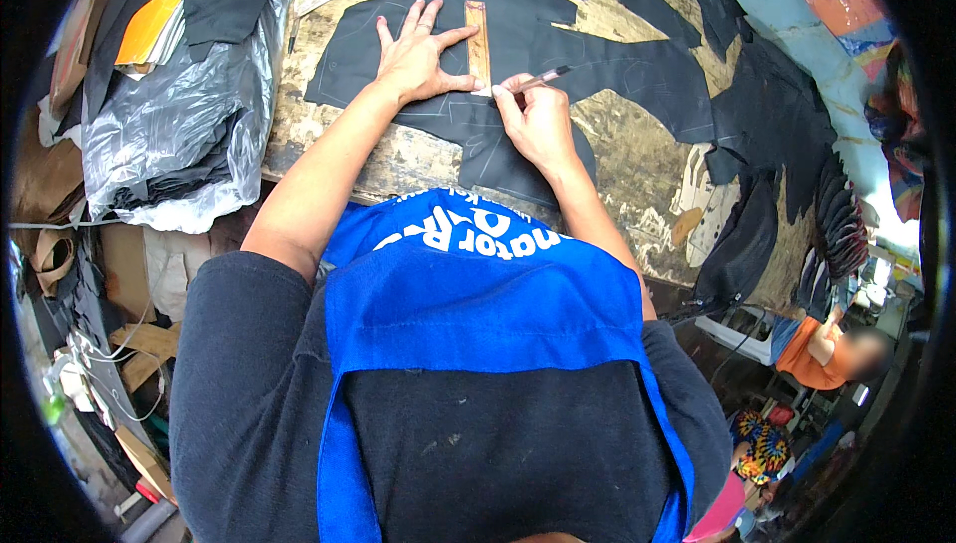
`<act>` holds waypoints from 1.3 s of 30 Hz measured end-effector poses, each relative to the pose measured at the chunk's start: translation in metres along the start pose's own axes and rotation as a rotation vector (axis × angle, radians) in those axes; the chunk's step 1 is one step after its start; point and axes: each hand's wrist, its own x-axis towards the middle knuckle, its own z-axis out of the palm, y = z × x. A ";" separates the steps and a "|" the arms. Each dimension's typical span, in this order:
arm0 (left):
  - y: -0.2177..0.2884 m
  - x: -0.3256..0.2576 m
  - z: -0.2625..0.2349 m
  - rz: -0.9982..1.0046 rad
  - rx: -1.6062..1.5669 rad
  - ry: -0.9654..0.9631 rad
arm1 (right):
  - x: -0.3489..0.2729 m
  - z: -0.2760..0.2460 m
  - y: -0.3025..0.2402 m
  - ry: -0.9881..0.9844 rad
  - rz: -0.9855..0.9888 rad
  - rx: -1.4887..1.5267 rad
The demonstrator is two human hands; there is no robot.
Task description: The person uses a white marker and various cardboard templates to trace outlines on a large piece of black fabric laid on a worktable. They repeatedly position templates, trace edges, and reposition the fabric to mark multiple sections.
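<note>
A black sheet of material, perhaps leather [344, 50], lies on a worn wooden table, marked with thin pale lines. On it rests a narrow wood-coloured strip [478, 40], pointing away from me. My left hand [413, 65] is pressed flat beside the strip with fingers spread; the index finger and thumb reach its left edge. In my right hand [538, 117] is a slim pen or marking pencil [546, 77], its shaft slanting up to the right. That hand rests by the strip's near end, and the fingers hide the writing tip.
A clear plastic bag [149, 149] of dark pieces stands at left, under an orange-and-white paper stack [154, 30]. Black offcuts [777, 95] cover the table's right side. A dark zippered piece [737, 244] hangs near its edge. Two people, one in an orange shirt [812, 356], are at lower right.
</note>
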 end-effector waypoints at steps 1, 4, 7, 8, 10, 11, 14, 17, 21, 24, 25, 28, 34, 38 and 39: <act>0.000 0.000 0.000 -0.001 0.000 -0.016 | -0.004 0.000 0.000 -0.021 0.061 0.068; -0.001 0.000 0.000 0.009 -0.004 -0.007 | -0.005 0.010 -0.002 0.063 -0.072 0.115; -0.001 0.001 -0.001 0.000 -0.011 -0.021 | -0.005 0.015 -0.001 0.103 -0.162 0.062; -0.001 0.001 -0.001 0.005 -0.013 -0.015 | -0.006 0.015 0.000 0.097 -0.157 0.057; 0.000 0.001 -0.001 -0.003 -0.005 -0.032 | -0.007 0.013 0.001 0.148 -0.182 -0.029; 0.000 0.001 -0.001 -0.003 -0.008 -0.032 | -0.008 0.012 0.001 0.204 -0.212 -0.110; -0.001 0.000 0.001 0.001 -0.018 -0.029 | -0.007 0.015 0.000 0.287 -0.245 -0.037; -0.005 0.002 0.006 0.005 -0.048 -0.010 | 0.002 0.026 -0.004 0.205 -0.377 -0.119; -0.015 0.009 0.011 -0.025 -0.310 0.054 | 0.010 0.039 -0.005 0.203 -0.344 -0.337; -0.027 0.007 0.011 -0.026 -0.511 0.087 | 0.016 0.034 0.005 0.261 -0.194 -0.148; -0.030 0.006 0.011 -0.025 -0.557 0.100 | 0.018 0.030 0.010 0.269 -0.115 -0.056; -0.031 0.004 0.011 0.010 -0.431 0.102 | 0.022 0.018 0.027 0.323 0.100 0.270; -0.015 0.006 0.013 0.030 -0.164 0.100 | 0.018 0.011 0.039 0.241 0.197 0.417; -0.013 0.010 0.017 0.076 -0.158 0.142 | 0.015 0.014 0.026 0.364 -0.037 0.110; -0.015 0.012 0.017 0.056 -0.245 0.170 | 0.014 0.015 0.022 0.429 -0.206 -0.074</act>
